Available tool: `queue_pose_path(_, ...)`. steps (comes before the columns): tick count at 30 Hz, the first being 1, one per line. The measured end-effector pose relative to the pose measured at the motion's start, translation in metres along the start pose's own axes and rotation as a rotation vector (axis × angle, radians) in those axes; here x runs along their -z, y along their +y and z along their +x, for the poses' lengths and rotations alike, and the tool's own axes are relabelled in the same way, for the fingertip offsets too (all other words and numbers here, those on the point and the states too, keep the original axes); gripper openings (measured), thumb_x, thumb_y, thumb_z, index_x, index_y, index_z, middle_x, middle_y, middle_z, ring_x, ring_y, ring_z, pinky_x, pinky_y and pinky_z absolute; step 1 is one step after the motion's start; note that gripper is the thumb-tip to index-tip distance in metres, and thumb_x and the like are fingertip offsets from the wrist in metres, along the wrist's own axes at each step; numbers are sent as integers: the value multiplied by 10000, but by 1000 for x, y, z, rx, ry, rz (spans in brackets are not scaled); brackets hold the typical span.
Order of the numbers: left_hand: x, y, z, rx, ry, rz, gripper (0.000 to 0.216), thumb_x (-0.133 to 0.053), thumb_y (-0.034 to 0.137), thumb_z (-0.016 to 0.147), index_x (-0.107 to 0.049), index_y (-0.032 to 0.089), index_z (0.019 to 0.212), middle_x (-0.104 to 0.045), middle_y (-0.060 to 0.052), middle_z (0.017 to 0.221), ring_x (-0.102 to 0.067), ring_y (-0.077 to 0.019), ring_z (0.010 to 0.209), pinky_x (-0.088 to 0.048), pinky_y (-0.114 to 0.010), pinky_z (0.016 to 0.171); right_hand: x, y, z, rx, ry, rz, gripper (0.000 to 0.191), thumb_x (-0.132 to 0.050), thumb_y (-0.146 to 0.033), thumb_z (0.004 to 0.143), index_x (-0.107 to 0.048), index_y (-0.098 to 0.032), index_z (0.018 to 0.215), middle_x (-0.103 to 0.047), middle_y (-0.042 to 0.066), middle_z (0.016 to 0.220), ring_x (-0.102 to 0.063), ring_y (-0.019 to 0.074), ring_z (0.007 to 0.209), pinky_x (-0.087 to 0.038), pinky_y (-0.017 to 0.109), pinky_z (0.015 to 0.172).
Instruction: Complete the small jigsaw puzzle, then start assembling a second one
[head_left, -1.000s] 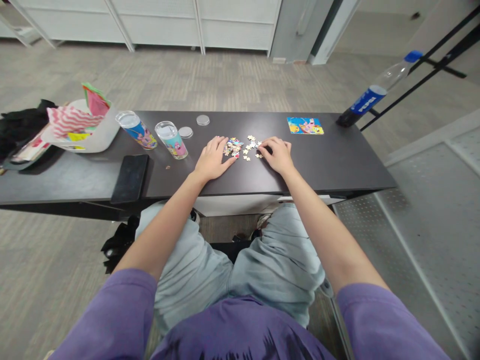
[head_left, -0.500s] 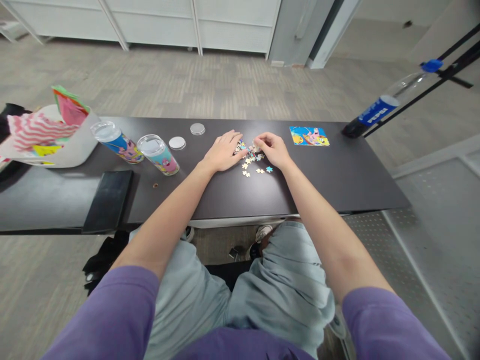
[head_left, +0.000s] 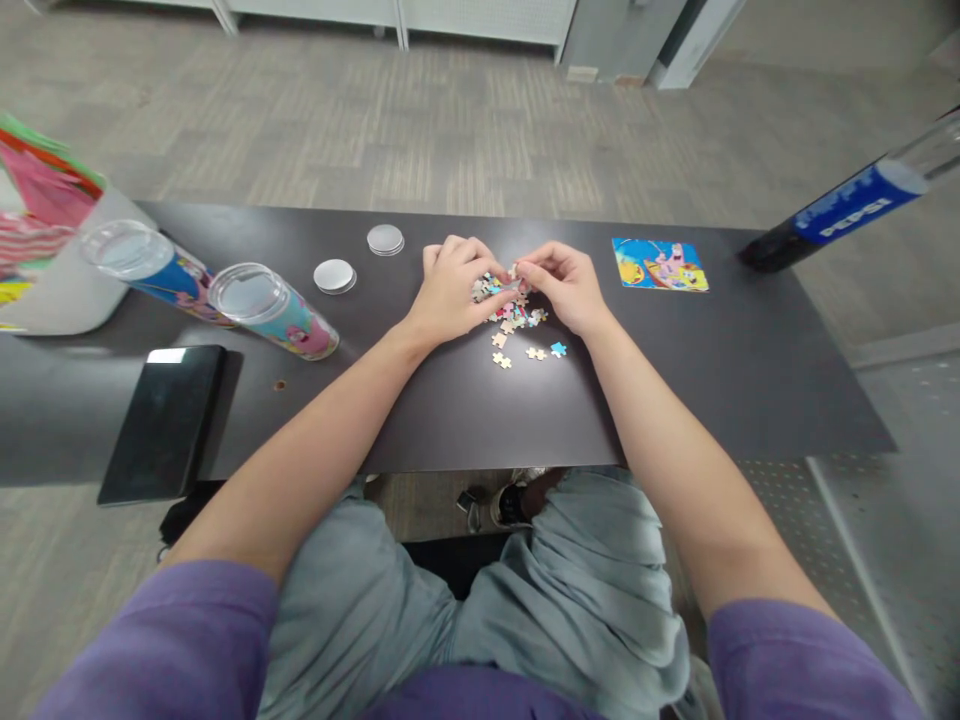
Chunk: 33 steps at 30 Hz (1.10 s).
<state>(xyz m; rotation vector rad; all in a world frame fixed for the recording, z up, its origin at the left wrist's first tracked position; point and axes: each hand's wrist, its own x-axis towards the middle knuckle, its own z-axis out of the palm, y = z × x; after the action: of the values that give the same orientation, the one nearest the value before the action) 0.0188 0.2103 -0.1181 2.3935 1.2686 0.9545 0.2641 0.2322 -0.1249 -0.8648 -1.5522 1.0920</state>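
Two hands meet over a small heap of puzzle pieces point(head_left: 513, 308) at the middle of the dark tabletop point(head_left: 675, 390), seen from the head camera. The right hand point(head_left: 568, 290) has its grip pressed together, thumb and forefinger pinching a single piece point(head_left: 516, 274) just above the heap. The left hand point(head_left: 450, 292) is curled, its fingertips up against that same spot. I cannot tell whether its grip has a piece of its own or only steadies the other.

As I judge it, the pieces are tiny and light, so a slip of the pinch would drop one back among the rest, where it would be hard to find. The left palm lies partly over the heap, and a sweep of that wrist could scatter pieces. Three strays point(head_left: 534, 352) already lie nearer the body, between the heap and the near edge, and a forearm could nudge them onto the floor point(head_left: 420, 490) under the table.

The tabletop is matte and black. A cartoon picture card point(head_left: 660, 264) lies to the right, with a cola bottle point(head_left: 847, 212) at the far right corner. To the left are two round lids point(head_left: 334, 275), two printed tubes point(head_left: 274, 312), a dark phone point(head_left: 163, 422) at the near edge and a white bag point(head_left: 52, 295). Beyond lies grey carpet point(head_left: 465, 130), running to pale cabinets point(head_left: 487, 14).
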Motion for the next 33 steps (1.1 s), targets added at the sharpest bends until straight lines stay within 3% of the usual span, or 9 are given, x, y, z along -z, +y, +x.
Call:
queue_pose_path(7,8,3,-2,5,34,-42,227,-951,503,1164,-921,288,1229,-878,-75,1307,-740,-386,1380,-417,-580,1292,2,-5,0,51,-2,41,709,-1139,-935,863,-889,-282,973,-774,-24,746,-519,119,562,-483,297,550)
queue_pose_path(11,11,1,-2,-22,20,-42,255,-909,541,1181,-894,288,1212,-887,-51,1235,-754,-360,1331,-435,-569,1271,1,-7,-4,-30,-73,94,680,-1190,-869,840,-903,-269,979,-906,25,903,-667,131,625,-643,314,639)
queue_pose_path(14,14,-1,-4,-33,24,-17,320,-943,595,1142,-887,293,1229,-889,-53,1230,-754,-368,1326,-456,-576,1261,2,-8,-6,-81,-96,111,682,-1222,-835,813,-905,-260,999,-910,29,920,-731,145,693,-709,322,721)
queue_pose_path(17,19,-1,-8,-54,75,-35,344,-922,613,1148,-884,292,1266,-890,-45,1175,-780,-347,1233,-485,-566,1230,2,-7,-6,-99,-111,114,711,-1253,-815,761,-891,-260,1018,-884,12,905,-738,152,714,-722,327,740)
queue_pose_path(23,29,-2,-25,-33,219,-204,313,-657,496,1279,-842,260,1189,-900,-68,1140,-815,-273,1072,-608,-458,1029,1,-7,-5,-81,-148,93,740,-1287,-780,710,-843,-266,1005,-802,-18,851,-658,139,675,-679,312,685)
queue_pose_path(27,38,11,-48,19,167,-159,100,-780,352,1158,-827,271,1122,-872,-51,1079,-806,-272,1018,-640,-450,1000,8,-6,-4,-62,-158,28,746,-1292,-769,698,-855,-287,1061,-813,-9,941,-682,165,740,-704,329,714)
queue_pose_path(29,41,29,-58,-11,80,-61,80,-848,360,1132,-850,287,1164,-892,-72,1215,-830,-320,1185,-641,-508,1125,17,-2,-2,-30,-133,-10,745,-1259,-807,747,-886,-309,1157,-827,-1,1012,-720,185,796,-728,347,759)
queue_pose_path(30,40,40,-63,-26,37,3,157,-881,401,1137,-872,300,1257,-894,-97,1380,-820,-363,1348,-619,-561,1236,23,1,0,-11,-111,-32,757,-1234,-839,771,-898,-321,1210,-830,3,1035,-738,198,826,-736,359,779)
queue_pose_path(33,29,75,-71,-39,-107,137,722,-920,594,1161,-733,282,1785,-671,-198,1926,-572,-468,1840,-406,-679,1548,44,16,7,59,-36,-112,804,-1143,-941,838,-906,-340,1317,-823,20,1050,-769,242,905,-739,397,804)
